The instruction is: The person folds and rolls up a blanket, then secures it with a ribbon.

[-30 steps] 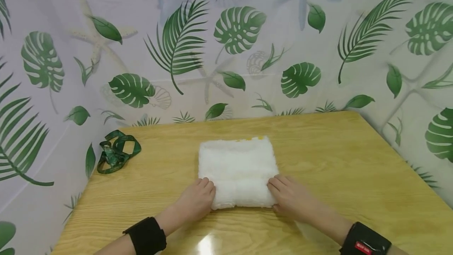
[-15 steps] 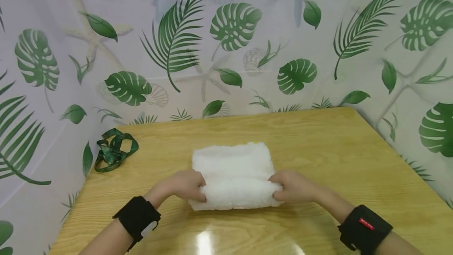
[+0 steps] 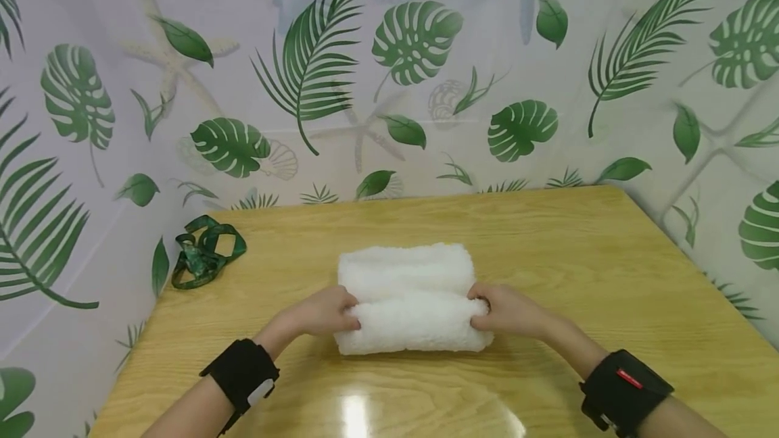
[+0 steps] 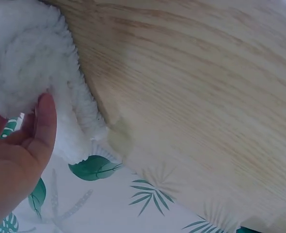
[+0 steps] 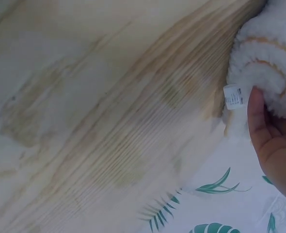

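A fluffy white cloth (image 3: 420, 322), rolled up at its near side, lies across the middle of the table; its far part (image 3: 404, 265) is still flat and folded. My left hand (image 3: 325, 309) grips the left end of the roll between thumb and fingers. At the opposite end, my right hand (image 3: 508, 311) pinches the roll in the same way. Spiral layers of the cloth (image 4: 24, 58) show at the roll's end in the left wrist view. In the right wrist view a small white label (image 5: 233, 96) sticks out near the thumb, and yellowish edging runs through the spiral.
A dark green patterned strap (image 3: 203, 255) lies in a loose heap at the table's back left corner. The wood-grain table (image 3: 548, 242) meets a leaf-printed curtain (image 3: 341, 86) along its back and sides. Each wrist wears a black band (image 3: 240, 380).
The near edge of the cloth has been turned over into a thicker roll, which shortens the flat part. Both hands have gone from lying over the front corners to gripping the roll's ends.
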`<control>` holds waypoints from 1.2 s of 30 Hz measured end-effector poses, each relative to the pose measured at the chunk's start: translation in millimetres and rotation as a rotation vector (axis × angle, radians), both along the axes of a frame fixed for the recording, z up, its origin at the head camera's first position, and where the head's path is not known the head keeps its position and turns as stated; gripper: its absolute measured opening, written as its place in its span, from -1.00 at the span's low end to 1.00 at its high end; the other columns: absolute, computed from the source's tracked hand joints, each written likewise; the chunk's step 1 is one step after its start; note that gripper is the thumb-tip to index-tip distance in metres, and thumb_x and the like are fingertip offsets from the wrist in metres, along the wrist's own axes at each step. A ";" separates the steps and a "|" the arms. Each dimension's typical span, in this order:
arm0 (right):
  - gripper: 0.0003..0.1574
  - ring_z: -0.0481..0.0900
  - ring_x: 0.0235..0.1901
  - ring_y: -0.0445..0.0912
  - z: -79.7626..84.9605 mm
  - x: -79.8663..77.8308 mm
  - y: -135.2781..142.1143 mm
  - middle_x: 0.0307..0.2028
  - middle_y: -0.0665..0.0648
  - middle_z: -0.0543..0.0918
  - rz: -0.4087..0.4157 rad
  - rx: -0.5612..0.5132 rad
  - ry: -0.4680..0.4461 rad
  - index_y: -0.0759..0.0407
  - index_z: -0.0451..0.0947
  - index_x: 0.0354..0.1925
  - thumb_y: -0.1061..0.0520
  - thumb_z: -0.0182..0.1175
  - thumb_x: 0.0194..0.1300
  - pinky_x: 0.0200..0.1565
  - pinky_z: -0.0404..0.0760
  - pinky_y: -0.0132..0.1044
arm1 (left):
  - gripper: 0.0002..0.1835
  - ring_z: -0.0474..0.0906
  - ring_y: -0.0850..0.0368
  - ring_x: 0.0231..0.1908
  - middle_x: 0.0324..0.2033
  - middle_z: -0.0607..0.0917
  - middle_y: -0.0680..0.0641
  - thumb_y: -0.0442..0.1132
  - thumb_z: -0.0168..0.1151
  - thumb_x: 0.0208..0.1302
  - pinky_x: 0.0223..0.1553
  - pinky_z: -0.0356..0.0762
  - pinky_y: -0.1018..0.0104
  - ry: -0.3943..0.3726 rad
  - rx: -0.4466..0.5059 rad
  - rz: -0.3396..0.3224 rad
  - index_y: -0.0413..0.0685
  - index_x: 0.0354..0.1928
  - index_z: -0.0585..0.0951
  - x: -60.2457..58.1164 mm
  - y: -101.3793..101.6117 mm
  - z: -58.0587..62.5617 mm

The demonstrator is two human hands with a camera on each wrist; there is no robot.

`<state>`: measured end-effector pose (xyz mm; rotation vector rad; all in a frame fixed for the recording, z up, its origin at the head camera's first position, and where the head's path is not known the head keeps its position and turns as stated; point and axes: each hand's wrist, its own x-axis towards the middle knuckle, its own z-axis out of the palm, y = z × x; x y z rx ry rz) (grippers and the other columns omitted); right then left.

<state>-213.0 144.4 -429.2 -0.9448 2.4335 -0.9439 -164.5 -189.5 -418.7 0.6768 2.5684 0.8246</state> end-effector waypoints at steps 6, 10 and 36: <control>-0.71 0.33 -0.49 -0.20 1.1 6.1 -2.9 -0.36 0.09 0.50 -0.020 0.031 0.175 0.34 0.54 -0.21 0.23 0.19 0.05 -0.45 0.40 -0.36 | -0.81 0.11 0.25 -0.68 -0.74 0.26 0.11 -0.39 0.15 0.04 -0.59 0.14 0.41 0.163 -0.037 0.122 -0.13 -0.65 0.41 5.2 11.0 -3.1; -0.66 0.43 -0.35 -0.10 -1.1 9.9 -4.8 -0.24 0.17 0.50 -0.001 0.048 0.431 0.35 0.53 -0.17 0.26 0.29 0.02 -0.36 0.49 -0.29 | -0.81 0.42 0.13 -0.49 -0.46 0.55 -0.05 -0.33 0.19 0.12 -0.44 0.39 0.32 0.366 -0.178 0.082 -0.21 -0.20 0.55 11.0 14.3 -4.3; -0.48 0.52 -0.26 0.04 -15.3 23.3 -17.7 -0.30 0.20 0.55 0.176 0.218 0.973 0.38 0.49 -0.26 0.19 0.42 -0.26 -0.21 0.53 -0.18 | -0.76 0.44 0.07 -0.45 -0.46 0.50 -0.07 -0.27 0.32 0.00 -0.43 0.41 0.32 0.923 -0.563 -0.150 -0.17 -0.33 0.46 24.7 27.0 -20.8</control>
